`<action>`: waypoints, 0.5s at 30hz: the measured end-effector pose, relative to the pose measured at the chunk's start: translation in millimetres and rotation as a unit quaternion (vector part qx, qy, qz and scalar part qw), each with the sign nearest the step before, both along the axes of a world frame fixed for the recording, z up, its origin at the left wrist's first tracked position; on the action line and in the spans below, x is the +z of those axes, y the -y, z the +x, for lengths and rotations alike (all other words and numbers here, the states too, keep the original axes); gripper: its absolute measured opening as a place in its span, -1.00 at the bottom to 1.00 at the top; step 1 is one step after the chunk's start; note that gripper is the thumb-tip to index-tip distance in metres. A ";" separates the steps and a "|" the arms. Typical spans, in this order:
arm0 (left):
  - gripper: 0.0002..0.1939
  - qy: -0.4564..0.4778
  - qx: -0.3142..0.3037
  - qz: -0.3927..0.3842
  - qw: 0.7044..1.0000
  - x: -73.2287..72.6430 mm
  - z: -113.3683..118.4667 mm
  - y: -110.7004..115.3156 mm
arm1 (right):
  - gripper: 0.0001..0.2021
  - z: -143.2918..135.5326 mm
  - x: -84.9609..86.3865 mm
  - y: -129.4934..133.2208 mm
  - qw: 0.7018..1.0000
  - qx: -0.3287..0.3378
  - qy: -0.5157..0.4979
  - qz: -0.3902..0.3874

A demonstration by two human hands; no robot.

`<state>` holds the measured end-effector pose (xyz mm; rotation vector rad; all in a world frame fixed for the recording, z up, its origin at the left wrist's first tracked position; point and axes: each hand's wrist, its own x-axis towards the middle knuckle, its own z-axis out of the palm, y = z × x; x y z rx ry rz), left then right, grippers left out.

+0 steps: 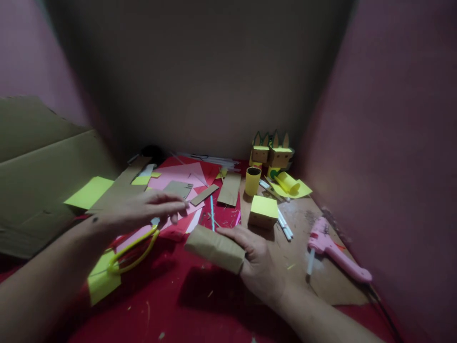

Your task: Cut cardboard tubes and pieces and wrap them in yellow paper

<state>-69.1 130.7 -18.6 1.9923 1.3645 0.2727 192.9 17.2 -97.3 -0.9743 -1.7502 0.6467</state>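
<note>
My right hand [259,262] grips a folded piece of brown cardboard [216,250], held above the red table surface and throwing a shadow on it. My left hand [157,208] hovers to the left of the cardboard, fingers stretched out, with nothing visible in it. Just under that hand are scissors with yellow handles [144,255]; the wrist and fingers hide part of their blades. Between the hands and the back wall are a narrow cardboard strip [204,195], a wider cardboard strip [229,189] and a blue striped straw [212,212].
A yellow-topped cardboard box [263,212] and a yellow paper tube [253,182] stand right of centre. Cardboard figures [273,155] are behind them. On the right lies a pink glue gun [324,240]. A large cardboard box [46,186] stands left, near pink paper sheets [178,174].
</note>
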 end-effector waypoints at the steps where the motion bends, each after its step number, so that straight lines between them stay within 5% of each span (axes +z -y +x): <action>1: -0.50 0.023 -0.028 -0.028 0.999 0.1 8.2 10.9 | -0.69 0.7 -0.6 -0.5 1.000 -0.011 -0.020 0.015; 4: -0.71 0.135 -0.091 -0.131 0.978 -6.7 24.2 31.7 | -0.69 2.2 0.8 -0.3 0.998 -0.027 -0.041 0.046; 8: -0.60 0.266 0.003 -0.148 0.953 -17.7 32.7 35.9 | -0.68 2.4 8.0 2.3 0.998 -0.020 -0.023 0.050; 15: -0.85 0.258 -0.021 -0.213 0.942 -30.7 46.9 41.9 | -0.70 2.9 9.3 -1.8 0.995 -0.013 0.050 0.080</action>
